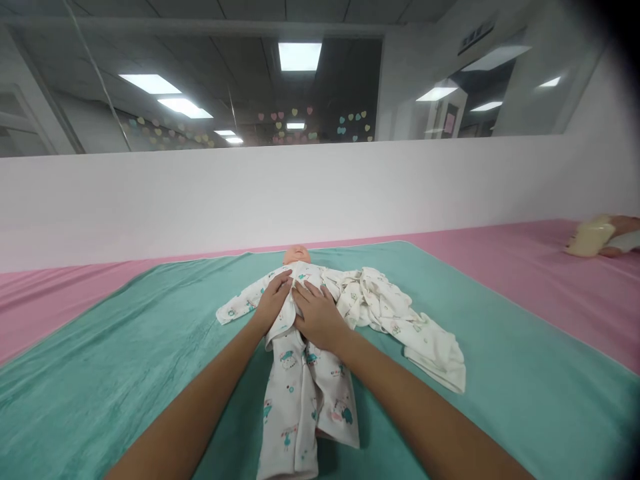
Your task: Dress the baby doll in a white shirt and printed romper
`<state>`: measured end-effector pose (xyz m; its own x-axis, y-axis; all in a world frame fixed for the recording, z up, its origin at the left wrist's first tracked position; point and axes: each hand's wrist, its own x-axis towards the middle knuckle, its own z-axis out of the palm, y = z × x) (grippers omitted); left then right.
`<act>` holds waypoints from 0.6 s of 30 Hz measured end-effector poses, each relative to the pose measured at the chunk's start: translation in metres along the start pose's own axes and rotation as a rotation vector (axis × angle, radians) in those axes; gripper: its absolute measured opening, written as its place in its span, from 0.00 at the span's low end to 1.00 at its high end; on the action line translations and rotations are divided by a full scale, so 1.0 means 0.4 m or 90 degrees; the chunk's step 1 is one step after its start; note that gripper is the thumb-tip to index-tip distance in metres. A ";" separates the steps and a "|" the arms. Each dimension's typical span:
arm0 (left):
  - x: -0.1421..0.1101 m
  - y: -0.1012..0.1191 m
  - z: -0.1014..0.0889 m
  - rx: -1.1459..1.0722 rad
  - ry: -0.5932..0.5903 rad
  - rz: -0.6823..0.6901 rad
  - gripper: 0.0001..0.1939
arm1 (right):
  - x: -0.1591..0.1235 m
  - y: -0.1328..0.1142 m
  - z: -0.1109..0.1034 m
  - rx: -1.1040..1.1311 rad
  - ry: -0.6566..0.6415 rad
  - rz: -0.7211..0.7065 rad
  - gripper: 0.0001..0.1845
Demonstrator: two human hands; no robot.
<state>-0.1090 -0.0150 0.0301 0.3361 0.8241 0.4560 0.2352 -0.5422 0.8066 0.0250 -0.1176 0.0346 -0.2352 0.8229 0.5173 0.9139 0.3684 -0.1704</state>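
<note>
The white shirt (287,317) lay on the doll (297,255). On the doll's tummy, the right hand (320,313) was spread; I couldn't tell whether the left hand (273,300) pinched. Soft, flat hands seemed best.

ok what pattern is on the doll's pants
The pants are white with small teal and pink cartoon figures, seen best in the head view.

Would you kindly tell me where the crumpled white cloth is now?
In the head view, the crumpled white cloth lies on the teal sheet, right of the doll and the right hand.
</note>
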 end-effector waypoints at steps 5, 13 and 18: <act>0.009 0.015 -0.004 -0.005 0.007 -0.026 0.09 | -0.001 0.010 0.000 0.062 0.035 -0.012 0.24; 0.014 0.025 -0.010 -0.008 -0.006 -0.047 0.07 | 0.004 0.013 0.007 0.141 0.109 -0.010 0.16; 0.008 0.032 -0.010 -0.054 -0.031 -0.066 0.08 | 0.003 0.014 0.009 0.138 0.113 -0.012 0.15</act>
<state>-0.1086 -0.0185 0.0433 0.3589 0.8646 0.3517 0.1940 -0.4376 0.8780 0.0286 -0.1130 0.0311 -0.1723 0.7331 0.6579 0.8133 0.4827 -0.3249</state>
